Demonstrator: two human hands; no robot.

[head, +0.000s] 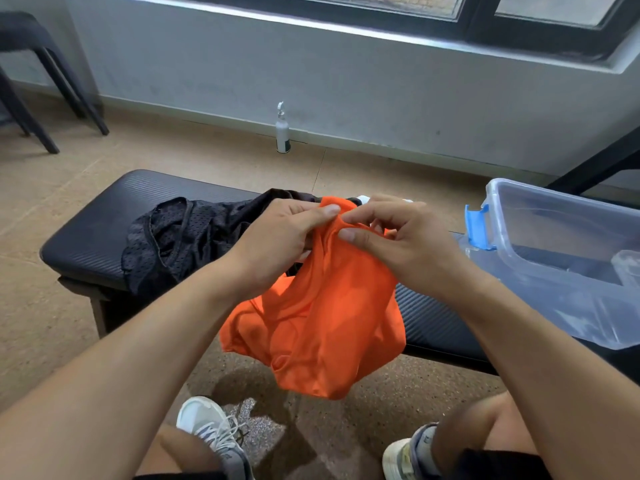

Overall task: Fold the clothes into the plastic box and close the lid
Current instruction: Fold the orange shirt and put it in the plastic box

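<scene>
Both hands, left (277, 233) and right (391, 237), pinching orange garment (322, 323), plastic box (568, 258) cropped.

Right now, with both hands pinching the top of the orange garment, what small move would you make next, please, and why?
Probably draw the left hand and right hand apart to spread the bunched orange mesh garment: both pinch one spot, so it hangs crumpled off the black padded bench, unfolded.

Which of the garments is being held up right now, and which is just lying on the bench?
The orange garment is pinched at its top by both the left hand and right hand and hangs down. The black mesh garment lies crumpled on the bench, untouched.
</scene>
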